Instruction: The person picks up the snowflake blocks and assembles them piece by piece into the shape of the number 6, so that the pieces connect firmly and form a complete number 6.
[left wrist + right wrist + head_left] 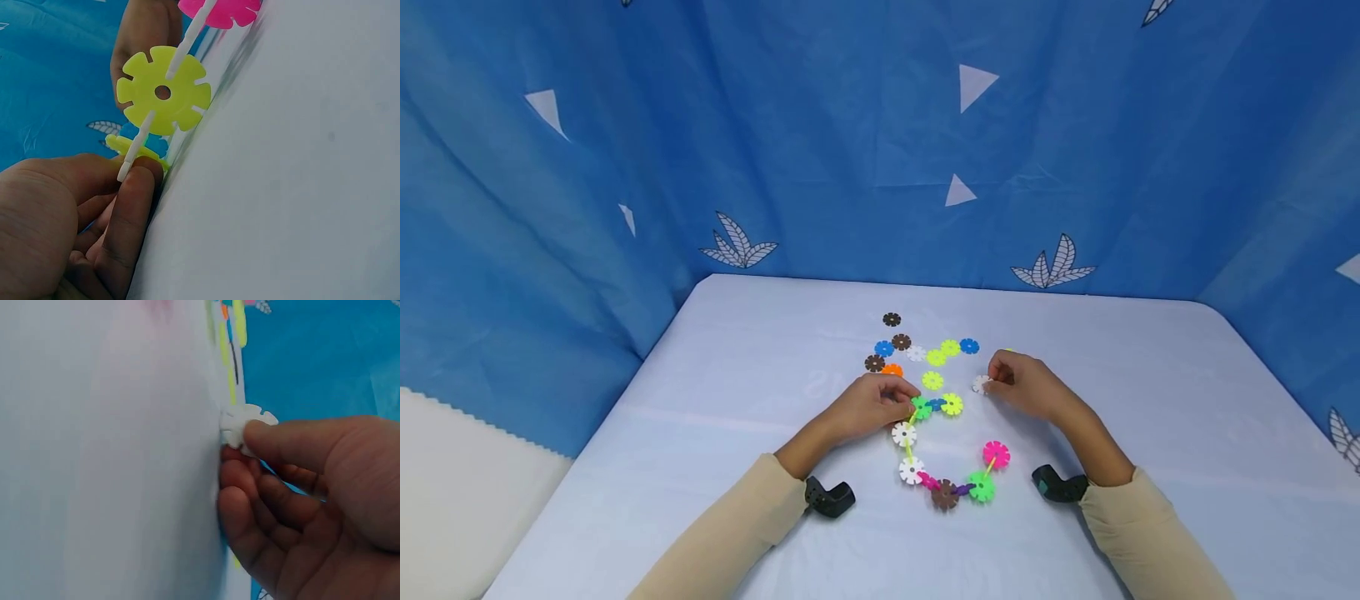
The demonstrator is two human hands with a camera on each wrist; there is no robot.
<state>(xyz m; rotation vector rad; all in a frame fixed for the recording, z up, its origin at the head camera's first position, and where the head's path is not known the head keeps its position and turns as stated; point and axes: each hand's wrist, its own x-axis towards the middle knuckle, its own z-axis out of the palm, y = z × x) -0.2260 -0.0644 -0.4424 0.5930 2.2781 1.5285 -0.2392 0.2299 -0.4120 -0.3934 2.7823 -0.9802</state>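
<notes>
A curved chain of notched plastic discs, joined edge to edge, lies in front of me, with white discs (912, 471), a brown disc (945, 495) and a pink disc (996, 455) among its links. My left hand (874, 406) pinches the chain near its green disc (921, 407) between thumb and fingers. At that end a yellow disc (952, 405) sticks out to the right. In my right hand (1028, 385), thumb and fingertips pinch a loose white disc (250, 425) at the table surface. Fingers cover part of this disc.
Loose discs lie scattered beyond the hands, including a blue disc (969, 346), an orange disc (892, 371), a black disc (891, 319) and several yellow ones. A white cloth covers the table (737, 350). Blue curtains (880, 150) hang behind it.
</notes>
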